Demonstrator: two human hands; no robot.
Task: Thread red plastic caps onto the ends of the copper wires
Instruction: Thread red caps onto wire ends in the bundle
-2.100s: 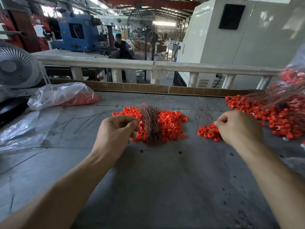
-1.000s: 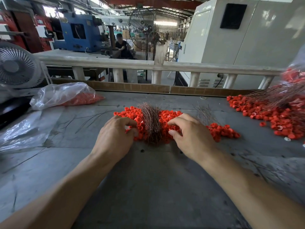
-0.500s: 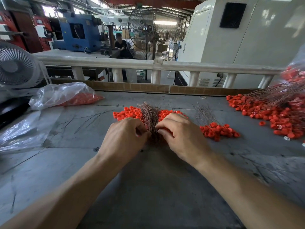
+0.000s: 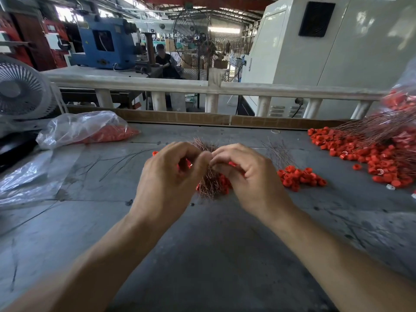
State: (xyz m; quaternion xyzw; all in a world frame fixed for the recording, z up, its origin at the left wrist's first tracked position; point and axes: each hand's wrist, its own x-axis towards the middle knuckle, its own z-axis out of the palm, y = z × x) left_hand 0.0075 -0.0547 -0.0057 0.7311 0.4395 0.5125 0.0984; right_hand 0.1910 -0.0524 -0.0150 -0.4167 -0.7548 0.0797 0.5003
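Behind both hands, copper wires mostly hidden

Grey table, factory hall behind

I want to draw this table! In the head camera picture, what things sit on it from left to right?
White electric fan → clear plastic bag of red caps → left hand → right hand → small heap of red plastic caps → big pile of red caps with copper wires.
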